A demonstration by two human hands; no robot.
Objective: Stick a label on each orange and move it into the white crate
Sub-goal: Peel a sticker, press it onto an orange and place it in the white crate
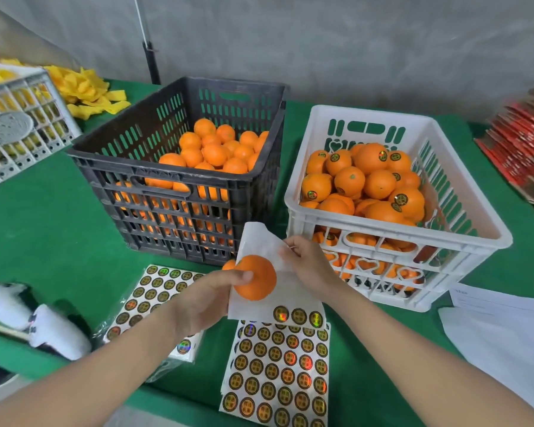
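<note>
Ok so one orange (256,277) is gripped in the left hand (204,300), fingers curled round it, over the tabletop (59,226) near its front edge, in front of the black crate (167,177). A nearly used-up label sheet (259,238) is pinched by the fingers of the right hand (309,263), right behind it. The white crate (321,229) is piled with labelled oranges (370,158).

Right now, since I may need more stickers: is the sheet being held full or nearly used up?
Nearly used up. The sheet in the right hand is bare white except three stickers along its near edge.
</note>
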